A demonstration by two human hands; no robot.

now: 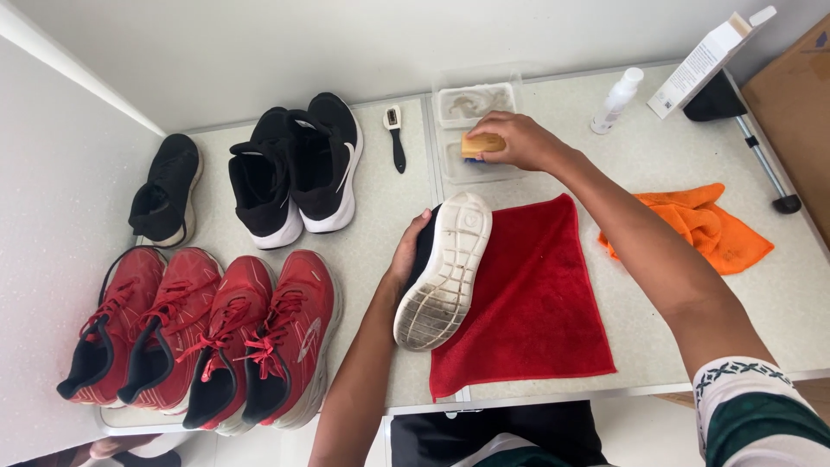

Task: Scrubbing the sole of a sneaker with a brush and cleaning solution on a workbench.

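1. Shoe point(443, 270), black with a white sole, lies tipped on its side over the left edge of the red cloth point(527, 294), its soiled sole facing up.
2. Your left hand point(408, 251) grips that shoe from the left side, fingers wrapped round the upper.
3. Your right hand point(510, 138) is closed on a wooden-backed brush point(481, 144), held over a clear plastic tray point(475, 130) just beyond the red cloth's far edge.
4. Orange cloth point(705, 227) lies crumpled right of the red cloth.
5. Black shoes point(294, 169) and red shoes point(207, 329) stand in rows well left of the red cloth.
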